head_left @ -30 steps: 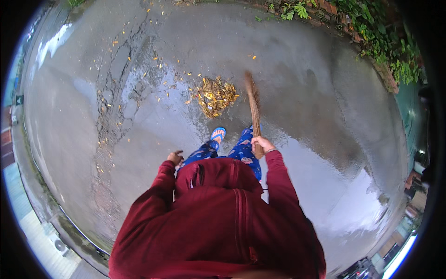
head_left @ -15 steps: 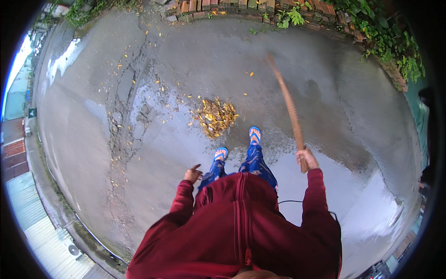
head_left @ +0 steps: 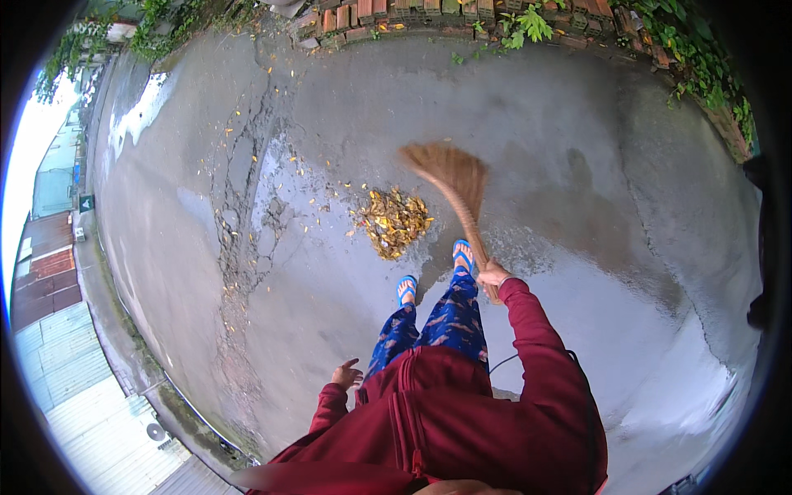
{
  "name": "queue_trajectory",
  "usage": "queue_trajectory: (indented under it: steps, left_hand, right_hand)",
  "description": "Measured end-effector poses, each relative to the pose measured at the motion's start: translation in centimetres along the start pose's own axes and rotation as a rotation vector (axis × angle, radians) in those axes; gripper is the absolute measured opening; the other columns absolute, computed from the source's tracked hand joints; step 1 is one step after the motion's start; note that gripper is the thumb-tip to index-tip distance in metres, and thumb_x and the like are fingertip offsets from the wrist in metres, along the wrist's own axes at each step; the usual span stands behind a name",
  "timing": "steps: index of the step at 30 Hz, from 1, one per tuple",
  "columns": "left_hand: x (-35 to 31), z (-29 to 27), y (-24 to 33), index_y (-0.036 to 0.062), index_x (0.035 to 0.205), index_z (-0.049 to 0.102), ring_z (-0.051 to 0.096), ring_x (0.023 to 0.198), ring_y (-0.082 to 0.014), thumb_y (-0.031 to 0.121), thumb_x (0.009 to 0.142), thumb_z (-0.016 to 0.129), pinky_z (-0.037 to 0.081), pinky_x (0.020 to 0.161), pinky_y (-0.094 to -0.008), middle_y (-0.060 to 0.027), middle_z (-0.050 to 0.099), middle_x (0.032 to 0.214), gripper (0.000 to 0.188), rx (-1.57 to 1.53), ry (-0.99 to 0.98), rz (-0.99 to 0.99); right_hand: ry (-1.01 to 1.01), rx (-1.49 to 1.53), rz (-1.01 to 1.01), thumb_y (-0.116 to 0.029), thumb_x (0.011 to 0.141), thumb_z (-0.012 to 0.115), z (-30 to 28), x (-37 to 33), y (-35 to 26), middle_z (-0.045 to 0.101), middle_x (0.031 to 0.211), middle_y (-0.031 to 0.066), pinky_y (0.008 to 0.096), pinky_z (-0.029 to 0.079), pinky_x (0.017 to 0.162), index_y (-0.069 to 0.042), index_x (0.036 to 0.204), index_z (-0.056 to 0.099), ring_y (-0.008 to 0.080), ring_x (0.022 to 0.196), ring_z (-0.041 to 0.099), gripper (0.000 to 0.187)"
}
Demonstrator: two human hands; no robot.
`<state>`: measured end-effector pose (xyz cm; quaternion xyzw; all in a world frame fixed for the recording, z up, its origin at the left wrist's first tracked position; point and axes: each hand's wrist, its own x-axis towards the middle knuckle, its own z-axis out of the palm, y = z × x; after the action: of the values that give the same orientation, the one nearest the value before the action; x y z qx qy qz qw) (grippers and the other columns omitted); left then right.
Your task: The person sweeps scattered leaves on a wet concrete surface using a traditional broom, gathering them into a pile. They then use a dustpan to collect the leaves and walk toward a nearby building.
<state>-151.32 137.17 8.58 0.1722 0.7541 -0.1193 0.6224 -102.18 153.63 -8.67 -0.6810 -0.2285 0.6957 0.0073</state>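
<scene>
My right hand (head_left: 493,274) is wrapped round the handle of a straw broom (head_left: 462,186), whose fanned brown bristles are a little blurred. The broom slants up and to the left from my fist, its bristle end just beyond and to the right of a heap of yellow and brown leaves (head_left: 393,223). On the wet pavement, the heap lies ahead of my feet, apart from the bristles. My left hand (head_left: 346,374) hangs beside my left thigh, holding nothing, its fingers apart.
Scattered yellow leaves lie along a cracked strip of pavement (head_left: 247,190) to the left. Stacked bricks (head_left: 396,11) and green plants (head_left: 701,49) line the far edge. Shallow water (head_left: 569,330) covers ground to the right. My feet wear blue flip-flops (head_left: 407,290).
The broom has swung left toward the leaf heap, its bristle fan now facing me. My right hand has moved left and slightly forward. My left hand still hangs at my side.
</scene>
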Motion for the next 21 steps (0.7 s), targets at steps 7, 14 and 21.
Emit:
queue_trajectory:
  steps: [7,14,21]
  left_hand:
    - [3.5,0.8,3.2,0.0155,0.129,0.046,0.064,0.063,-0.0154,0.005,0.086,0.045,0.053,0.051,-0.0295,-0.0079,0.067,0.082,0.045,-0.128,0.005,0.204]
    - [0.1,3.3,9.7,0.0074,0.130,0.045,0.065,0.078,-0.0170,0.005,0.085,0.045,0.054,0.062,-0.0280,-0.0111,0.066,0.090,0.045,-0.140,0.118,0.495]
    - [-1.2,5.3,-1.6,0.0071,0.129,0.044,0.066,0.075,-0.0174,0.004,0.082,0.044,0.055,0.058,-0.0284,-0.0129,0.067,0.090,0.047,-0.256,0.112,0.166]
  right_hand:
    - [-0.342,0.341,-0.015,-0.007,0.064,0.066,-10.2,-12.8,-2.4,0.049,0.064,0.0026,0.0268,0.041,0.040,-0.001,0.125,0.034,0.0113,0.048,0.048,0.069]
    - [0.101,0.222,-0.139,-0.010,0.068,0.062,-19.1,-12.3,-8.9,0.048,0.066,0.0008,0.0253,0.042,0.042,-0.003,0.095,0.046,0.0104,0.050,0.047,0.032]
    - [0.109,-0.153,-0.034,-0.005,0.066,0.062,-9.5,-3.3,-6.8,0.059,0.067,0.0168,0.0389,0.049,0.047,0.012,0.094,0.052,0.0241,0.052,0.059,0.034]
